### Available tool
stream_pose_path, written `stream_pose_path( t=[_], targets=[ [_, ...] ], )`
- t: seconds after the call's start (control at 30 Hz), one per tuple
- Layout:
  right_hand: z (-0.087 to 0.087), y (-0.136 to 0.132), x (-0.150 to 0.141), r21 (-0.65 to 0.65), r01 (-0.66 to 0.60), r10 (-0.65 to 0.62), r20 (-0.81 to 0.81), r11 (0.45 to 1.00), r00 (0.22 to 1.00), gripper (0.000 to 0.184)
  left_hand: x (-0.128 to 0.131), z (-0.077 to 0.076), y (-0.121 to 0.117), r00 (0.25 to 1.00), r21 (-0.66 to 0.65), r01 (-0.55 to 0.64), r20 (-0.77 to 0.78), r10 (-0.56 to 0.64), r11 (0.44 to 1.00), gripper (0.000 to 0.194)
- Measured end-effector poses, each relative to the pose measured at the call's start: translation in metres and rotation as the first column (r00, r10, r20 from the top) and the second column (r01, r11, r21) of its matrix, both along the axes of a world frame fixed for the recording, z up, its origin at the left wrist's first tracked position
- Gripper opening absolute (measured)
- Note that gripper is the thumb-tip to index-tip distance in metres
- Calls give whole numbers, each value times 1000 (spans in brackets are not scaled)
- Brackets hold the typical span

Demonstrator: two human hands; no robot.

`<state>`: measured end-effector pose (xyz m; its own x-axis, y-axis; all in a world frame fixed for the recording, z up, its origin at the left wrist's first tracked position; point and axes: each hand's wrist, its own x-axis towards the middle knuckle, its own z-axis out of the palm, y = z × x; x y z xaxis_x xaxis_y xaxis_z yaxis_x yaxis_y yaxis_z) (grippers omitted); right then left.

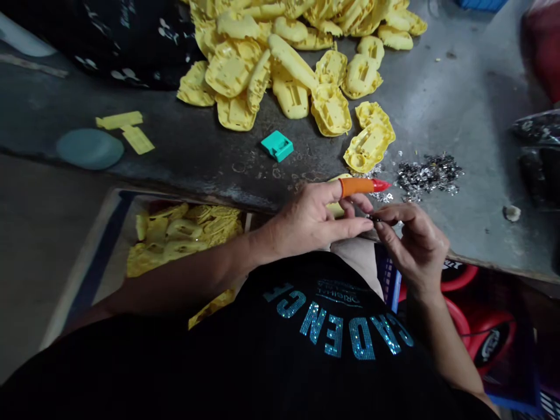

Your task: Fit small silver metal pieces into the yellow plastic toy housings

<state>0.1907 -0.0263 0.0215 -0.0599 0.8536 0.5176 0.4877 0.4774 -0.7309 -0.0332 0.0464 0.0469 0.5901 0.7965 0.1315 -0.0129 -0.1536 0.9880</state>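
Note:
My left hand (pixel 319 219) and my right hand (pixel 413 242) meet fingertip to fingertip at the table's front edge. Between them is a small dark metal piece (pixel 375 219), pinched by my right thumb and index finger. My left thumb also reaches it, fingers curled; its exact shape is too small to tell. An orange finger sleeve with a red pointed tip (pixel 361 186) covers my left index finger. Partly hidden behind my left hand lies a yellow plastic part (pixel 335 210). Just beyond my hands are a heap of small metal pieces (pixel 429 175) and a yellow plastic shell (pixel 371 140).
Many yellow shells (pixel 291 93) are piled along the far side of the grey table (pixel 485 192). A teal plastic block (pixel 277 146), yellow strips (pixel 137 139) and a grey-blue disc (pixel 90 149) lie leftward. Below stand a bin of yellow parts (pixel 179 230) and red items (pixel 490 332).

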Motion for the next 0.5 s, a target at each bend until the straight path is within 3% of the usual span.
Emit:
stream_pose_path(
  t=[0.1, 0.33, 0.43, 0.5],
  targets=[
    [1, -3, -2, -11, -22, 21, -21, 1000, 1000, 24, 8, -4, -10, 999, -196, 8, 35, -1, 981, 26],
    [4, -7, -2, -10, -21, 21, -31, 1000, 999, 20, 15, -8, -8, 996, -339, 8, 88, 23, 941, 29],
    [-2, -7, -3, -97, -55, 40, -150, 994, 988, 9, 16, -4, -7, 996, -394, 58, 83, -27, 917, 18],
    [-12, -3, -3, -139, -99, 60, -265, 985, 962, 5, 19, -6, -3, 995, -417, 60, 95, -22, 907, 23]
  ],
)
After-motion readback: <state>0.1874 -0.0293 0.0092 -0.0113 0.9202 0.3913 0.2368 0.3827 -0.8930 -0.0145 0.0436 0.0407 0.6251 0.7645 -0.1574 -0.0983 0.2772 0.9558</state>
